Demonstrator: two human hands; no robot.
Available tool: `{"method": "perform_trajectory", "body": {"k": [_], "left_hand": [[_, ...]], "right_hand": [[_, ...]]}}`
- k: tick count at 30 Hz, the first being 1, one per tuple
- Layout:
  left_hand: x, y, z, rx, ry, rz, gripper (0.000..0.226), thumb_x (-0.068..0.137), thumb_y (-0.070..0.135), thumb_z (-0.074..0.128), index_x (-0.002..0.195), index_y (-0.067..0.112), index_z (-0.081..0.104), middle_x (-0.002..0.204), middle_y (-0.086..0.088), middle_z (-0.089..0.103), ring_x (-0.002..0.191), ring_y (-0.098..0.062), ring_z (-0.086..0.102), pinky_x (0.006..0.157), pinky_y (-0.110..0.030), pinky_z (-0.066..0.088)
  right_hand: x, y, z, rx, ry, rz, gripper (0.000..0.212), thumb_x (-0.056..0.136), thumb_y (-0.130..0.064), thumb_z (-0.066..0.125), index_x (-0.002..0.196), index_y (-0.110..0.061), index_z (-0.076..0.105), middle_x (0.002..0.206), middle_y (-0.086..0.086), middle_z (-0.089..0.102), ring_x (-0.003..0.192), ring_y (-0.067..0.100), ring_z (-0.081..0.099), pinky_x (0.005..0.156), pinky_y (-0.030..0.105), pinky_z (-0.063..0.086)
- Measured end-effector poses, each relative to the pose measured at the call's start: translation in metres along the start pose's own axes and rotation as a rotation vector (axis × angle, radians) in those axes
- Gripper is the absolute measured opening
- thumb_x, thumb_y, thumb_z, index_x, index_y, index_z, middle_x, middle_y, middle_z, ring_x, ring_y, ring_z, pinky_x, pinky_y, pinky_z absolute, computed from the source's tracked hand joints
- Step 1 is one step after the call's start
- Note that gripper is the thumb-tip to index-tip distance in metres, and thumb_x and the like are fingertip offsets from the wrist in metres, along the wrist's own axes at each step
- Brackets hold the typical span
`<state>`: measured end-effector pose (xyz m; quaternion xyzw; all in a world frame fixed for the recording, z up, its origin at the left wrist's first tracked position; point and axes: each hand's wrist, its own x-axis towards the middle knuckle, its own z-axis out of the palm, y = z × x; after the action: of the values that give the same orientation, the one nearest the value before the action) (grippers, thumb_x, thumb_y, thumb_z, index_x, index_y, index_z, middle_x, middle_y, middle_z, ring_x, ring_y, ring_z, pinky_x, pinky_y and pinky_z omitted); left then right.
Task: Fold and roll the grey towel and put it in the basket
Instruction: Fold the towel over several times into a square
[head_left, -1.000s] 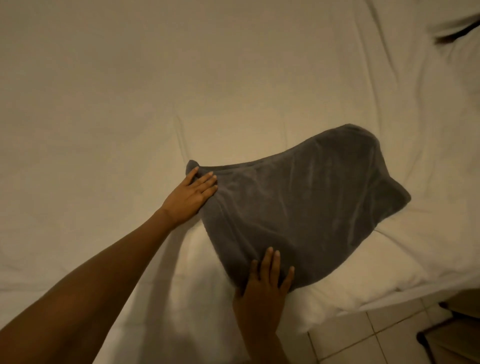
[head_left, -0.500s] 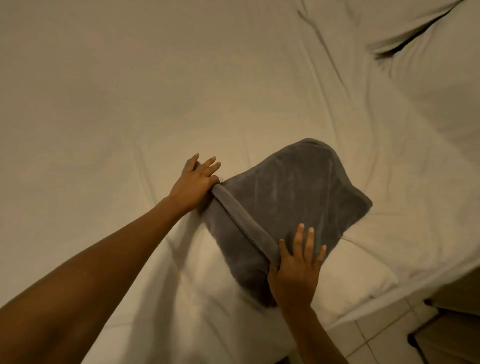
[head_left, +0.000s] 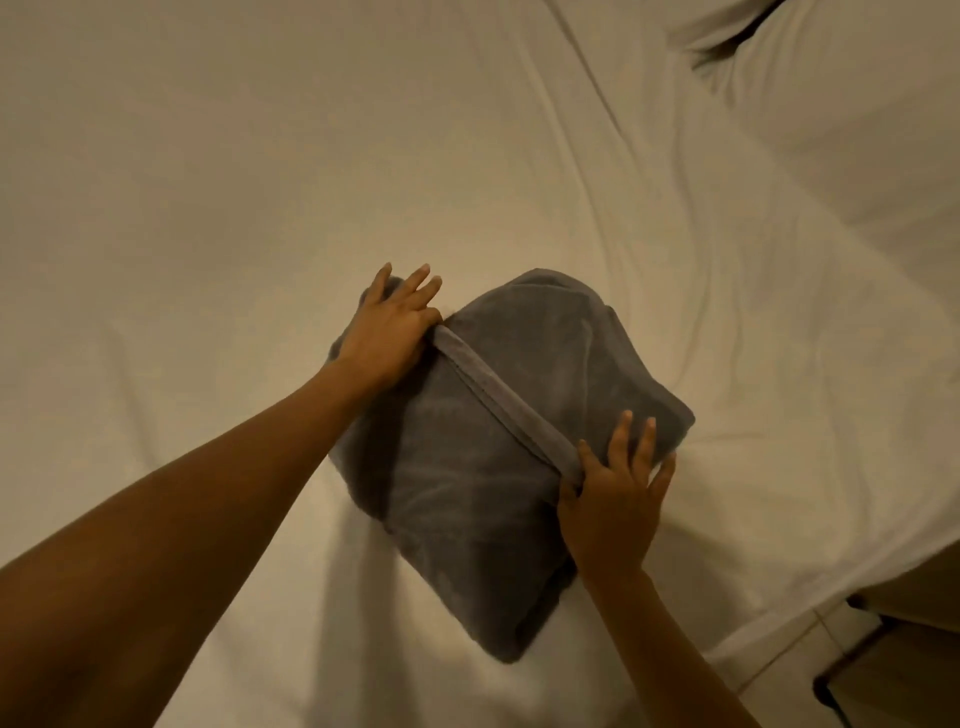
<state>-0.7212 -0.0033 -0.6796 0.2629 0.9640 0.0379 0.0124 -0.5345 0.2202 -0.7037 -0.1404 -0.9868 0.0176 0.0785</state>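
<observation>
L arm stretched fwd, L hand palm down, fingers splayed; R hand nearer, palm down, fingers straight.

Towel under my fingers: plain charcoal grey, one paler grey hem band across it. Worktop: plain cream-white sheet, shadowed in its creases. Floor tiles: pale beige.

Close head view, steeply down onto bed

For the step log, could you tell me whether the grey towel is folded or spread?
Folded: the hem of the grey towel crosses its top between left hand and right hand.
</observation>
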Motion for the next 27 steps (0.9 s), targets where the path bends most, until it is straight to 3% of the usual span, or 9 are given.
{"method": "perform_trajectory", "body": {"k": [6,14,21,23,27], "left_hand": [[0.073,0.036,-0.006,0.092,-0.051,0.018,0.028,0.097,0.029,0.048,0.119,0.022,0.062,0.156,-0.006,0.023,0.147,-0.024,0.007,0.115,-0.046,-0.011],[0.158,0.078,-0.011,0.158,-0.031,0.05,0.026,0.096,0.024,0.049,0.118,0.02,0.062,0.156,-0.006,0.024,0.147,-0.025,0.006,0.116,-0.051,-0.005],[0.189,0.113,0.011,0.204,-0.078,0.185,0.03,0.095,0.017,0.049,0.125,0.015,0.056,0.155,-0.009,0.025,0.146,-0.024,0.011,0.116,-0.051,-0.003],[0.19,0.117,0.018,0.177,-0.069,0.153,0.036,0.097,0.018,0.045,0.132,0.013,0.048,0.157,-0.012,0.017,0.146,-0.025,0.008,0.116,-0.05,-0.004],[0.176,0.124,0.036,0.055,-0.082,0.017,0.06,0.101,0.037,0.03,0.151,0.013,0.008,0.159,-0.012,-0.004,0.147,-0.024,-0.004,0.116,-0.046,-0.008]], "right_hand": [[0.055,0.039,-0.001,-0.004,0.003,0.052,0.05,0.085,-0.038,0.032,0.104,-0.015,0.072,0.143,0.022,0.041,0.137,0.044,0.027,0.112,0.054,0.006],[0.122,0.092,0.004,0.054,0.097,0.105,0.039,0.09,-0.03,0.04,0.099,-0.009,0.072,0.143,0.025,0.041,0.137,0.046,0.027,0.11,0.061,0.01],[0.131,0.132,0.022,0.012,-0.133,0.211,0.036,0.086,-0.03,0.043,0.091,-0.012,0.073,0.149,0.022,0.033,0.142,0.043,0.014,0.112,0.058,-0.001],[0.134,0.133,0.027,-0.016,-0.132,0.187,0.031,0.086,-0.025,0.053,0.108,-0.01,0.069,0.148,0.024,0.032,0.141,0.044,0.015,0.111,0.059,-0.001],[0.136,0.125,0.036,-0.046,-0.066,0.098,0.058,0.088,-0.018,0.06,0.141,-0.008,0.041,0.148,0.027,0.031,0.14,0.043,0.021,0.111,0.061,0.006]]}}
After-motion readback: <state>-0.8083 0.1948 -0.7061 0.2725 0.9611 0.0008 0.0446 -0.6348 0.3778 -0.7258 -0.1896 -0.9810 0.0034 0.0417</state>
